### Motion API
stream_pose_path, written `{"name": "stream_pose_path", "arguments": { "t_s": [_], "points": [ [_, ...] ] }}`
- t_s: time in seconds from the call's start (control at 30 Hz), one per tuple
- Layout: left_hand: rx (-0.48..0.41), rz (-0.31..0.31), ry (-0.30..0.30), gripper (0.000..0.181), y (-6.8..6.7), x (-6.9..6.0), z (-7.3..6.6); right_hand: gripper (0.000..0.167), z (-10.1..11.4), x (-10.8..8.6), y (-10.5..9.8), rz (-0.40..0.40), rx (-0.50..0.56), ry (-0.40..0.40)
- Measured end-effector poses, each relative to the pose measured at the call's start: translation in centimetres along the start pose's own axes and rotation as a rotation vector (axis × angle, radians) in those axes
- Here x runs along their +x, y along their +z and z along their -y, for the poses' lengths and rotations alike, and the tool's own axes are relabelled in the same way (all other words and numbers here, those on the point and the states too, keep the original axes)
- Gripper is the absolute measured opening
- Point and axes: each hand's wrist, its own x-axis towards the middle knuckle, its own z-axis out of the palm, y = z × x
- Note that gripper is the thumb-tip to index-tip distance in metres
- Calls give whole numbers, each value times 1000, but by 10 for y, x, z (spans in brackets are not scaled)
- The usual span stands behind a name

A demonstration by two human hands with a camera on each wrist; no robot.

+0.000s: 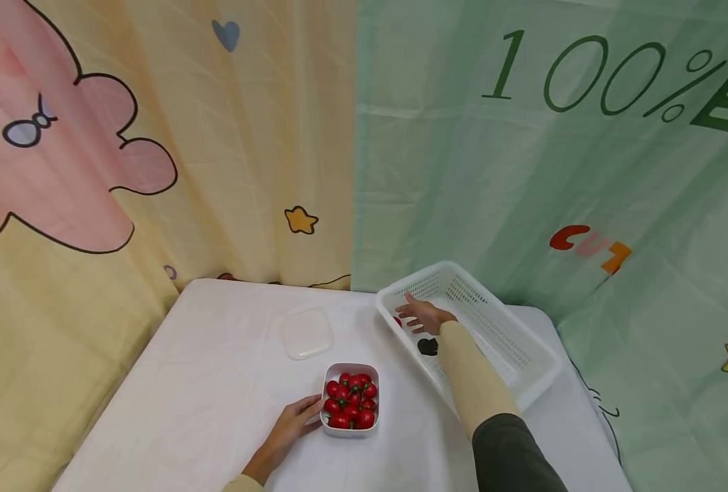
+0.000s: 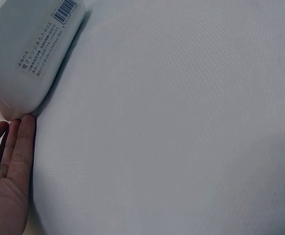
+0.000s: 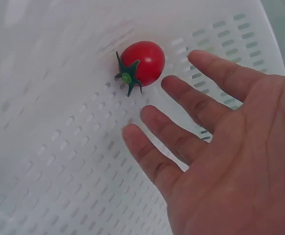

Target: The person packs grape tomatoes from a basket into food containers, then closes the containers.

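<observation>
My right hand reaches into a white perforated basket, its fingers spread and nothing in them. In the right wrist view a single cherry tomato with a green calyx lies in the basket just beyond the fingertips, apart from them. My left hand touches the left side of a small white square container with straight fingers. Several cherry tomatoes fill that container. In the left wrist view, a printed label shows on the container's side.
A clear, flat lid lies on the white-covered table, behind the container. A small black object is inside the basket, close to the right forearm. Printed curtains hang along the table's far edges.
</observation>
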Motion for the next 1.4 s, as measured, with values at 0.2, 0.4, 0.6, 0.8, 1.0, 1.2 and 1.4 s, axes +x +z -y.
{"name": "stream_pose_path", "arguments": {
  "t_s": [0.2, 0.4, 0.6, 0.8, 1.0, 1.2, 1.4],
  "points": [
    [6, -1, -4, 67, 1, -2, -2, 79, -5, 1, 1, 21, 22, 77],
    [12, 4, 2, 69, 2, -2, -3, 79, -8, 2, -2, 25, 12, 126],
    [11, 3, 1, 70, 2, -2, -3, 78, -9, 3, -5, 5, 5, 152],
    [14, 1, 2, 68, 3, -1, -3, 69, -9, 0, -3, 46, -24, 119],
    [12, 1, 1, 66, 4, -1, -2, 67, -10, -3, -3, 90, -47, 102],
    [15, -8, 0, 69, 2, -2, -4, 52, -13, -3, -5, 103, -47, 119],
    [25, -10, -5, 67, 1, -2, -4, 39, -15, -3, -7, 121, -34, 97]
  ]
}}
